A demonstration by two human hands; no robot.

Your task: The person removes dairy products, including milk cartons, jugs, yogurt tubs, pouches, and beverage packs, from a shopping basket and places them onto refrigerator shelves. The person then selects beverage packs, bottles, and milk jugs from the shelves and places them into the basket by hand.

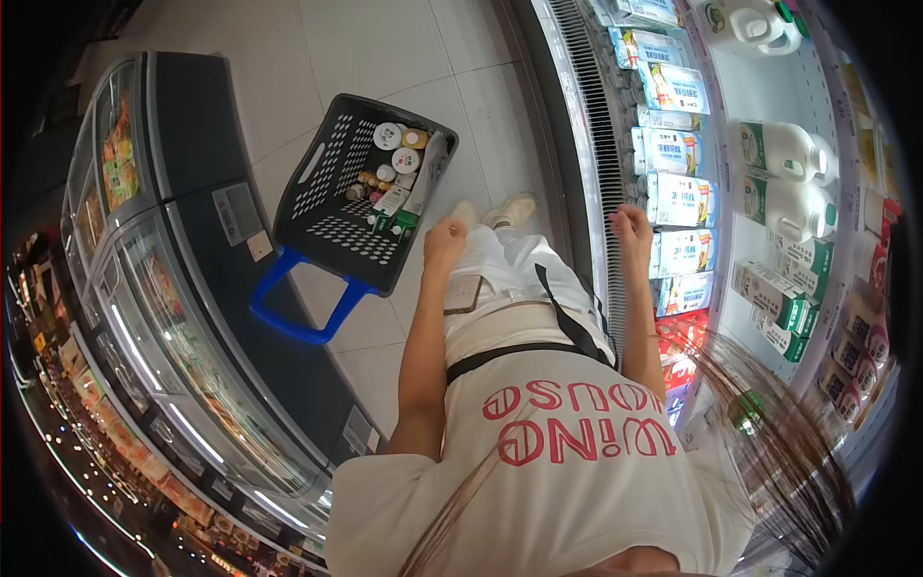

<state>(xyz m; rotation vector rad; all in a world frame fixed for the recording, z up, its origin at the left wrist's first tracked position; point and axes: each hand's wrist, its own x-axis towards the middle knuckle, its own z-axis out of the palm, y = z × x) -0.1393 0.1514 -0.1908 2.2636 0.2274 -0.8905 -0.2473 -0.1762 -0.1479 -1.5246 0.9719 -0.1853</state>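
My left hand [445, 242] is loosely curled beside the right side of a dark grey shopping basket [370, 264], with nothing visible in it. The basket has a blue handle [306, 327] folded toward me and holds white-lidded tubs [388, 136], small bottles and green-and-white cartons. My right hand [632, 229] hangs at the edge of the lit shelf, its fingers bent but a little apart, nothing seen in them. Closest to it are blue-and-white packs [679, 200] lined up behind the black vent grille [608, 144].
On the left stand glass-topped freezer cabinets [183, 317] with dark side panels. White milk jugs [790, 207] and green-and-white cartons [774, 298] fill the shelf farther right. My shoes [511, 210] are on the tiled floor [423, 38]. A phone [462, 294] lies at my waist.
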